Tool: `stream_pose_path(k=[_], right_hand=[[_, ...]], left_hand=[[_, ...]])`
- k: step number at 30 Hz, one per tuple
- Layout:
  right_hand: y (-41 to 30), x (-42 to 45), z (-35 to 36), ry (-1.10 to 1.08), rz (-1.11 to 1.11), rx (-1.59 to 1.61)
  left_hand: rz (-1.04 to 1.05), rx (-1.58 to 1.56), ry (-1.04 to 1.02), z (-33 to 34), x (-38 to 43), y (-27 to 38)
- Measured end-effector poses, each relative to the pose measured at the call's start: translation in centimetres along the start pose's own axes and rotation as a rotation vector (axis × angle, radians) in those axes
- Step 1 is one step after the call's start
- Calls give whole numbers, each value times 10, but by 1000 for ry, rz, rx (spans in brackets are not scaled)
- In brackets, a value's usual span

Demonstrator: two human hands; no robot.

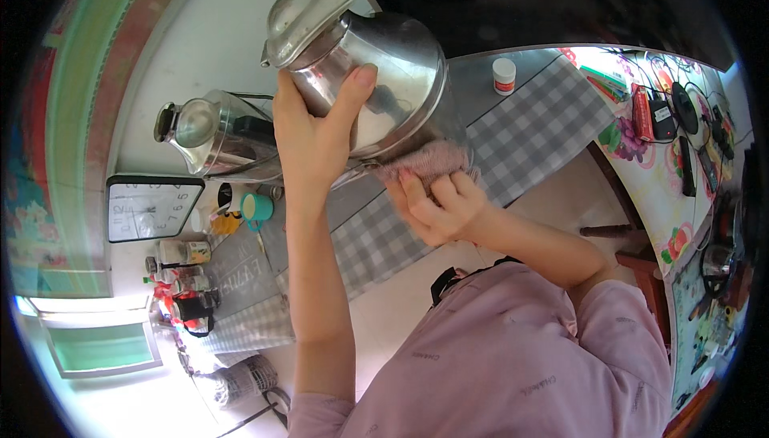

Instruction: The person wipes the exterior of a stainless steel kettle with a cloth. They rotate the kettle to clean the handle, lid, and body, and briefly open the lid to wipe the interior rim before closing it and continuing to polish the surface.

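Note:
Tilted in front of me is a large, shiny metal jug [399, 71] with a spouted lid. My left hand [318, 131] grips it just below the lid, thumb across its shoulder. My right hand [444, 203] holds a bunched pinkish cloth [429, 164] against the jug's lower side; part of the fingers is hidden by the cloth. Behind my left wrist a second metal jug [207, 131] with a dark handle is partly covered. A square wall-type clock [153, 208] and a turquoise cup [256, 208] are below it in the picture.
A white lidded bottle [504, 76] stands on the grey table near a checked cloth [541, 104]. Several jars and bottles [186, 279] line the left side. Cables and small devices [664, 116] lie on a flowered cover at right. A wooden chair [643, 263] is close by my right arm.

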State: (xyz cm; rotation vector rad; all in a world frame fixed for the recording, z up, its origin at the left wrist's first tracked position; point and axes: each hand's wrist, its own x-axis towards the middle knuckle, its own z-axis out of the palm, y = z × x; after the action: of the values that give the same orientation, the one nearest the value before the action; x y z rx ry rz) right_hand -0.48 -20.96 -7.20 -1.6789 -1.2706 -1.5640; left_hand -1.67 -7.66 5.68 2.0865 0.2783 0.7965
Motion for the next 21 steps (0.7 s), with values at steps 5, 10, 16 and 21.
stream_pose_path(k=[5,10,16,21], right_hand=[[-30,-90,5,-374,-145,63],[-18,-78,-8,-472,-83,184],[32,13,-18,-74,68,98],[6,-97,-2,-237,-5,231]], left_hand=[[6,29,-1,0,0,6],[-24,-38,0,-1,-1,4],[-57,10,16,-1,-2,-2],[-49,-46,-27,0,-4,3]])
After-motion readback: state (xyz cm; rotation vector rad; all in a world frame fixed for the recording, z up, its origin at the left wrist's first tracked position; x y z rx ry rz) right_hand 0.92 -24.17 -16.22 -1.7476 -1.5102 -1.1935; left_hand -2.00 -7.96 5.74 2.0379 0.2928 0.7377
